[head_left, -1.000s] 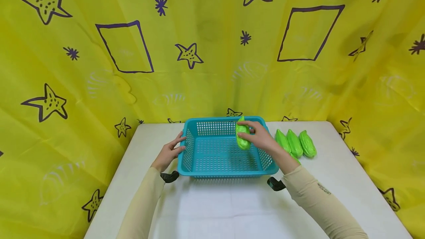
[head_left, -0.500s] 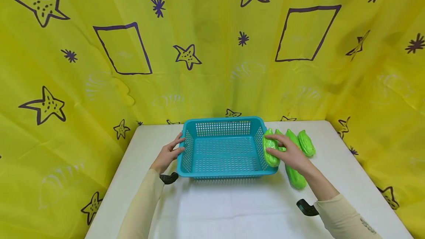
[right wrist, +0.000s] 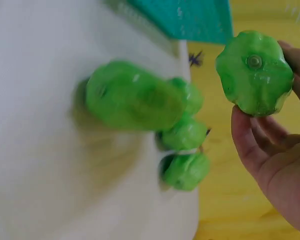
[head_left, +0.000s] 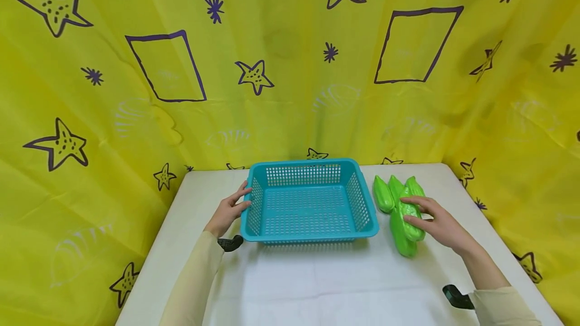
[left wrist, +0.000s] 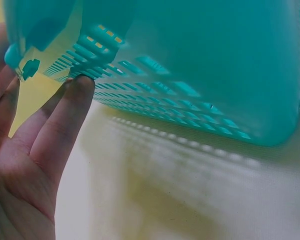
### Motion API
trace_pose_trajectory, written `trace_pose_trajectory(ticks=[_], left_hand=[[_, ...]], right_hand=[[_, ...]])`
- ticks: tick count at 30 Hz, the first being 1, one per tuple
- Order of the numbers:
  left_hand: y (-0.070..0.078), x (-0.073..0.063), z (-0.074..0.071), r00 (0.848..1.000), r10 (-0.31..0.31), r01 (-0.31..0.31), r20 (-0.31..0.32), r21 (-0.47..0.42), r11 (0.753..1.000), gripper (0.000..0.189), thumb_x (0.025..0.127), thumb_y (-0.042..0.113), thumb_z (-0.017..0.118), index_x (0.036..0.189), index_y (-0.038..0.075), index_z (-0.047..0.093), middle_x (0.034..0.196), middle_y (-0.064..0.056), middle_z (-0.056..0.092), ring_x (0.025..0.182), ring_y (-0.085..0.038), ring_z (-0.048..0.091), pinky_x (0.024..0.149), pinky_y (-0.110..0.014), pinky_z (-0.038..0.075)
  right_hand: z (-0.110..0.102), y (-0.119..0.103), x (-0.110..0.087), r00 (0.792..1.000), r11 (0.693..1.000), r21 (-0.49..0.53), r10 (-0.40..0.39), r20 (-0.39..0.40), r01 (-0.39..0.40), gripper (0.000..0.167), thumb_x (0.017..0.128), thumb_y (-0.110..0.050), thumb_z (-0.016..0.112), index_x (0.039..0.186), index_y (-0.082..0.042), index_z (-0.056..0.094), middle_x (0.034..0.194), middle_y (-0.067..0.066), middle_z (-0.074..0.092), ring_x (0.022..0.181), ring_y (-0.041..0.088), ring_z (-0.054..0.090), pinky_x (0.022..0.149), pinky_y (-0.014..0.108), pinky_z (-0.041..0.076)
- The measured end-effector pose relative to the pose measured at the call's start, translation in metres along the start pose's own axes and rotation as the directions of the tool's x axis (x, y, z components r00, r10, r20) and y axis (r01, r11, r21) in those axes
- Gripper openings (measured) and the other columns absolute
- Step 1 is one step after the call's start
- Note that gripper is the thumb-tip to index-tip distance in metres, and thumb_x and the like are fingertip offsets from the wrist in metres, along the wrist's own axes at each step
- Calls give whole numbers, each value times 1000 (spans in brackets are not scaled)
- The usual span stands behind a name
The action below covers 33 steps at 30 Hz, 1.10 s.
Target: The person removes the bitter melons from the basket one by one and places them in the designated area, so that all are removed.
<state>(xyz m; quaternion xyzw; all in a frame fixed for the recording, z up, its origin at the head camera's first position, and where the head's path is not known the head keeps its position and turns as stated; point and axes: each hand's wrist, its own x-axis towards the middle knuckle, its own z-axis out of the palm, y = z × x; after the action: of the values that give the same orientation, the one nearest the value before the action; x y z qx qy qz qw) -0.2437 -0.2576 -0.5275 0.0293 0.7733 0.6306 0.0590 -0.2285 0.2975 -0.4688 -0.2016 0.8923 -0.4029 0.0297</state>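
Observation:
My left hand [head_left: 228,214] holds the left rim of a turquoise plastic basket [head_left: 308,238]. In the left wrist view, some fingertips [left wrist: 81,90] touch the basket's slotted outer wall [left wrist: 200,60] while others lie at the rim. On the right, my right hand [head_left: 439,223] grips a green, ridged bitter melon [head_left: 411,215] between thumb and fingers; its round end [right wrist: 254,72] faces the right wrist camera. The held one overlaps another bitter melon [head_left: 402,245] lying nearer the front. Three more, among them the leftmost bitter melon [head_left: 383,195], lie side by side behind.
White cloth covers the table [head_left: 290,286]. A yellow curtain [head_left: 290,114] with starfish drawings surrounds its back and sides. Black wrist devices show below each hand, the right device [head_left: 457,297] and the left device [head_left: 230,243]. The basket's mesh floor [head_left: 308,210] is bare.
My right hand has carried the bitter melon from over the basket, past its right rim, to above the other bitter melons. My left hand has stayed at the basket's left rim.

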Motion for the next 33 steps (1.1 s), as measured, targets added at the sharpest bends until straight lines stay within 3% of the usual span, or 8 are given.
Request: trace_pose_trajectory(ticks=[5, 11, 22, 33], left_hand=[[0, 0, 2, 1000, 3, -3, 10, -7, 1000, 55, 97, 30, 63, 147, 17, 45, 158, 21, 20, 149, -20, 13, 106, -55, 38], [0, 0, 1, 1000, 11, -11, 8, -8, 1000, 54, 97, 29, 62, 147, 17, 45, 159, 20, 20, 149, -22, 13, 106, -56, 38], [1, 0, 3, 1000, -5, 5, 2, 3, 1000, 52, 98, 25, 61, 147, 16, 45, 159, 19, 20, 149, -22, 14, 106, -55, 39], [3, 0, 0, 1000, -7, 7, -1, -16, 1000, 53, 97, 26, 63, 147, 16, 47, 158, 19, 21, 148, -21, 17, 105, -54, 40]], right_hand=[[-7, 27, -11, 999, 1000, 3, 12, 35, -12, 45, 98, -23, 60, 139, -6, 51, 141, 19, 42, 121, 48, 43, 86, 45, 46], [-10, 42, -17, 998, 1000, -11, 29, 48, -28, 45, 100, -25, 58, 141, -7, 50, 145, 20, 39, 123, 47, 42, 84, 26, 46], [-8, 57, -22, 993, 995, 4, 98, 70, -99, 51, 100, -24, 58, 143, -2, 44, 145, 28, 40, 119, 54, 46, 87, 59, 46], [-3, 73, -21, 987, 991, 27, 126, 99, -129, 51, 99, -25, 59, 141, 1, 46, 146, 32, 36, 120, 58, 43, 90, 65, 43]])
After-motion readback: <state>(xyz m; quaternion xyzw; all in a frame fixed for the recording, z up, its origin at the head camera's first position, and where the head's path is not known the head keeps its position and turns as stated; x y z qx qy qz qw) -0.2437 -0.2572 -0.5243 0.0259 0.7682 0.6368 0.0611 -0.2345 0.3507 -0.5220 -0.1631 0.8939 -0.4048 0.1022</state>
